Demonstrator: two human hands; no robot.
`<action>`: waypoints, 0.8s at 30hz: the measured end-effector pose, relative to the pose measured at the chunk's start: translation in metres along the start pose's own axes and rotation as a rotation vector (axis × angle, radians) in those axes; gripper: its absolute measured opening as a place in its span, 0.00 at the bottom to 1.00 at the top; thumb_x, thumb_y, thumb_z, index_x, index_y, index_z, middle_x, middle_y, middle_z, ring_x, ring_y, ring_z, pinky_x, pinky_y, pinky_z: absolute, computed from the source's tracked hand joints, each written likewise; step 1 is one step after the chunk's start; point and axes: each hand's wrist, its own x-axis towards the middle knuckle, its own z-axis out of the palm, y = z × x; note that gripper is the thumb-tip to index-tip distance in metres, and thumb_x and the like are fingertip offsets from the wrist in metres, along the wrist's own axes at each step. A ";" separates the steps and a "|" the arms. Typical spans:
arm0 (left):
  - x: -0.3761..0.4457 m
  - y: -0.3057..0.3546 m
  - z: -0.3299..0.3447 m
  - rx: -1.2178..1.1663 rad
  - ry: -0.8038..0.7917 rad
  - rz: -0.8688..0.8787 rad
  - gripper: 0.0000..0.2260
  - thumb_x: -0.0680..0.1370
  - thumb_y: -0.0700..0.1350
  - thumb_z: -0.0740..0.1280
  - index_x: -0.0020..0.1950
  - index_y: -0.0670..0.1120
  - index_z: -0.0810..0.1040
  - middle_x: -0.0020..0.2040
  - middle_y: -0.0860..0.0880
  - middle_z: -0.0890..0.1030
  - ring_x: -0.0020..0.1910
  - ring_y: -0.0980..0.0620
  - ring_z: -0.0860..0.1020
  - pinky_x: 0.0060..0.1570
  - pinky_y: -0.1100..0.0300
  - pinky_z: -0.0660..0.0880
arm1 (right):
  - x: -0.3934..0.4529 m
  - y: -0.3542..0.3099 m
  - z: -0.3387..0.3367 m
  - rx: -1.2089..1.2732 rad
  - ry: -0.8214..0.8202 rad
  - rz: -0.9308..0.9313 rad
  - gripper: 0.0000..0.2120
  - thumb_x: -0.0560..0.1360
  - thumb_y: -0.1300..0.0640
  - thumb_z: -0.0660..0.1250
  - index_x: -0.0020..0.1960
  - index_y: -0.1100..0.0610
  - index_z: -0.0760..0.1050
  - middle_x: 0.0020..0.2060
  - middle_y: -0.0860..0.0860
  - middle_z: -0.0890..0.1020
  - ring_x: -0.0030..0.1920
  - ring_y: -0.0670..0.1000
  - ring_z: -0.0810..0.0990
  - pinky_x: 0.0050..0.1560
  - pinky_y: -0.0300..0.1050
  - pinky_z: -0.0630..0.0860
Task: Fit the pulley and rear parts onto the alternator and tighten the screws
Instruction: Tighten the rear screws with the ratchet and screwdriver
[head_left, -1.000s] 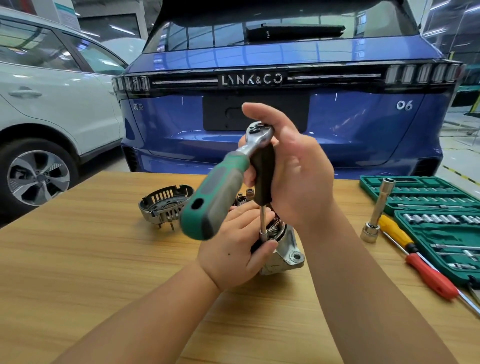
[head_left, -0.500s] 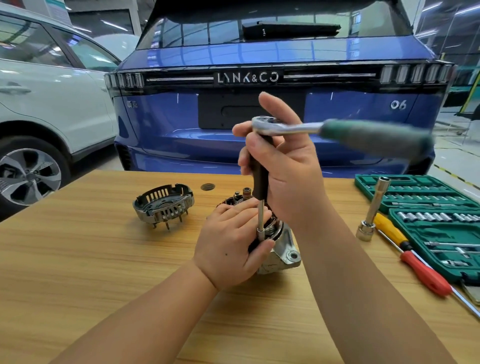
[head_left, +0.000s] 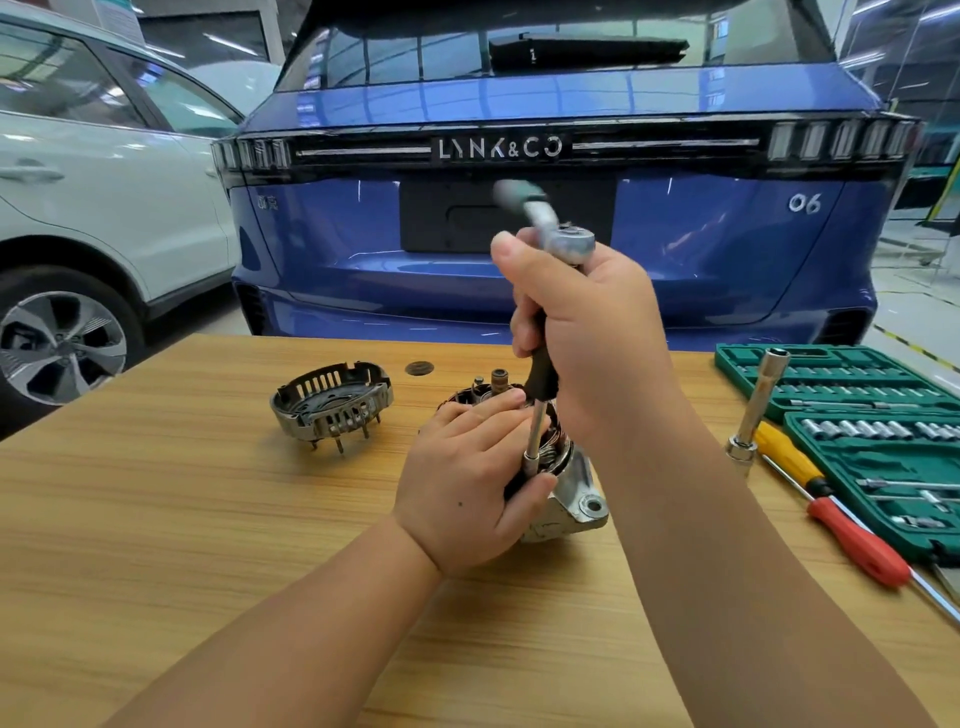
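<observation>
The alternator (head_left: 571, 499), silver housing with copper windings showing, stands on the wooden table (head_left: 182, 519) at the middle. My left hand (head_left: 467, 478) grips its near side and covers most of it. My right hand (head_left: 587, 332) holds the black-sleeved extension bar of a ratchet (head_left: 569, 244), whose socket tip (head_left: 531, 460) sits down on the alternator's rim. The ratchet's green handle is blurred and points away from me, up and to the left. A slotted metal rear cover (head_left: 332, 405) lies on its own to the left of the alternator.
A green socket set case (head_left: 872, 436) lies open at the right edge, with a red and yellow screwdriver (head_left: 831, 504) and a standing chrome socket extension (head_left: 753, 415) beside it. A small dark disc (head_left: 419, 368) lies behind the alternator. A blue car and a white car stand beyond the table.
The ratchet handle has swung round the upright extension: from pointing towards me on the left, to the right, and now away to the upper left. Both hands have stayed in place.
</observation>
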 end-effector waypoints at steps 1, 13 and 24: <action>0.000 0.000 0.000 -0.002 -0.004 -0.001 0.20 0.79 0.55 0.61 0.62 0.44 0.82 0.61 0.50 0.83 0.68 0.49 0.76 0.59 0.47 0.74 | 0.001 -0.001 -0.002 0.059 -0.050 0.044 0.09 0.77 0.55 0.70 0.52 0.59 0.76 0.29 0.48 0.75 0.28 0.47 0.70 0.33 0.43 0.69; 0.002 0.002 -0.005 0.035 -0.121 -0.059 0.20 0.81 0.56 0.59 0.55 0.44 0.85 0.53 0.48 0.84 0.57 0.44 0.80 0.58 0.47 0.72 | -0.002 0.006 0.000 0.293 -0.396 -0.151 0.21 0.74 0.62 0.60 0.62 0.47 0.78 0.41 0.61 0.72 0.39 0.53 0.71 0.42 0.48 0.71; 0.000 0.000 0.002 -0.005 0.019 0.005 0.20 0.79 0.55 0.62 0.63 0.44 0.82 0.62 0.50 0.83 0.69 0.50 0.75 0.60 0.47 0.74 | 0.003 0.003 -0.006 0.077 0.013 -0.002 0.06 0.76 0.53 0.70 0.48 0.55 0.76 0.30 0.48 0.76 0.28 0.48 0.71 0.34 0.44 0.72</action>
